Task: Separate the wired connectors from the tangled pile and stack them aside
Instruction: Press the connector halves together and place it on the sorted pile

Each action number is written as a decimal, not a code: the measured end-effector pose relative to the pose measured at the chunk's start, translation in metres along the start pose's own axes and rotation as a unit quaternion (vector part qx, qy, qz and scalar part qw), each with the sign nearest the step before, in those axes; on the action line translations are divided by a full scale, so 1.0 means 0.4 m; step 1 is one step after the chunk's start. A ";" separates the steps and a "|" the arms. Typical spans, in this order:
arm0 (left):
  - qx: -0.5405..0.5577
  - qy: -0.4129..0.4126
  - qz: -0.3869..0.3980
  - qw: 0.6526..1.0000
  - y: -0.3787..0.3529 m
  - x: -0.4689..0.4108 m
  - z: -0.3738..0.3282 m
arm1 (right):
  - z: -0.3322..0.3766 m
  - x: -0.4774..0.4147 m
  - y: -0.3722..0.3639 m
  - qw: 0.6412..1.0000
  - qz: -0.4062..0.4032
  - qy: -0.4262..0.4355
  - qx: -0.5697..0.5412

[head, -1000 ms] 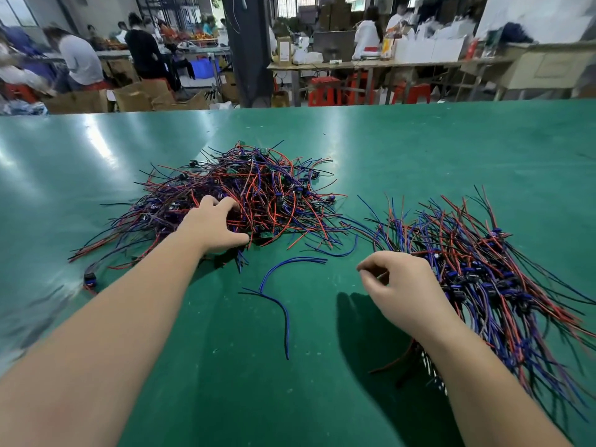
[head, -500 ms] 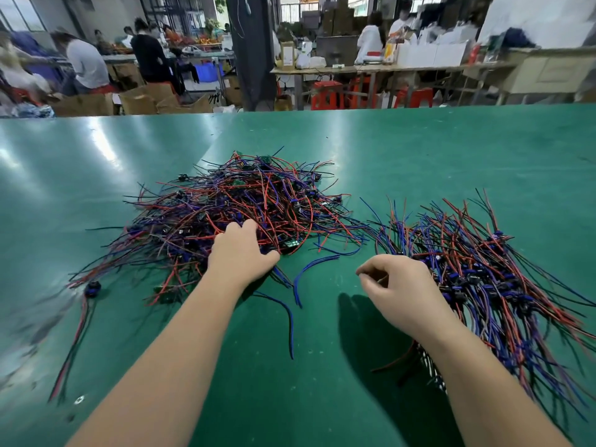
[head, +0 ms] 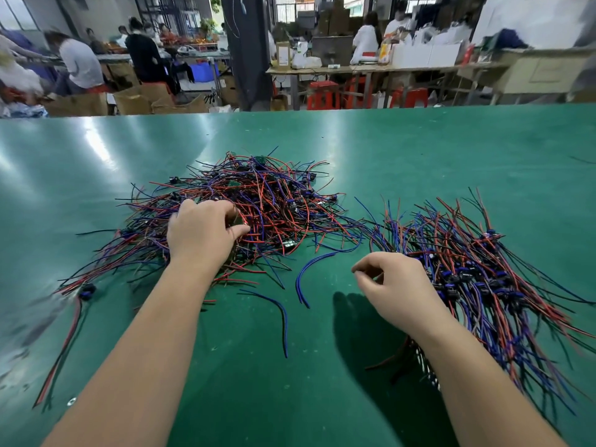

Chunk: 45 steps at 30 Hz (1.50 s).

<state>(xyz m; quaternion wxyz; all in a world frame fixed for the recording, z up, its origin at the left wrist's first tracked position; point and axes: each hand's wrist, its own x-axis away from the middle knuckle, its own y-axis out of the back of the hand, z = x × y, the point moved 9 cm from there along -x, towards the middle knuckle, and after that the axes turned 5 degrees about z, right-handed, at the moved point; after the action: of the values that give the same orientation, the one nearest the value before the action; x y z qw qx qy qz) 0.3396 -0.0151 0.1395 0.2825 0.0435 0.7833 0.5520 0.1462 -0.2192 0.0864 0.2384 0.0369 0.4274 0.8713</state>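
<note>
Your L hand (head: 203, 233) sits on the near-left part of the tangled pile of red, blue & black wired connectors (head: 283, 201) on the green worktop (head: 419, 150). Its fingers (head: 193, 208) curl into the wires, w/ the thumb pinching a few strands. Your R hand (head: 396, 285) hovers near-right of that pile, fingers loosely curled, nothing seen in them. Right of the pile lies the sorted stack of same-colour connectors (head: 477, 262), wires roughly parallel. Two loose blue wires (head: 297, 280) lie just on the pile's near side.
</note>
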 end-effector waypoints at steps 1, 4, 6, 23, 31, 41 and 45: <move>-0.016 -0.002 0.003 1.000 -0.002 -0.002 -0.003 | -0.001 -0.001 0.001 1.000 0.000 0.000 0.000; -0.032 0.016 0.029 0.999 -0.021 -0.004 -0.003 | -0.002 -0.001 0.005 1.000 -0.003 0.002 0.000; -0.001 0.031 0.018 0.999 -0.020 -0.001 -0.001 | -0.001 0.001 0.006 1.000 -0.003 0.003 -0.001; -0.156 0.010 0.208 0.966 -0.077 0.014 -0.003 | 0.012 0.004 0.009 1.000 -0.003 0.011 -0.002; 0.028 -0.003 -0.046 0.999 0.063 -0.025 -0.041 | 0.014 0.005 0.012 1.000 -0.002 0.012 -0.004; 0.496 0.094 -0.061 0.861 0.139 -0.047 -0.041 | 0.017 0.008 0.019 1.000 -0.006 0.013 -0.012; 0.586 0.081 -0.085 0.802 0.153 -0.051 -0.052 | 0.018 0.006 0.021 1.000 -0.008 0.014 -0.011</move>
<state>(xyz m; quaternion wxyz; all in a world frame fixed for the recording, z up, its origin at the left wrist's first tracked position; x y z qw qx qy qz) 0.3313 -0.0167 0.2068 0.1843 0.0895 0.9781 -0.0371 0.1426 -0.2172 0.0971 0.2396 0.0187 0.4210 0.8746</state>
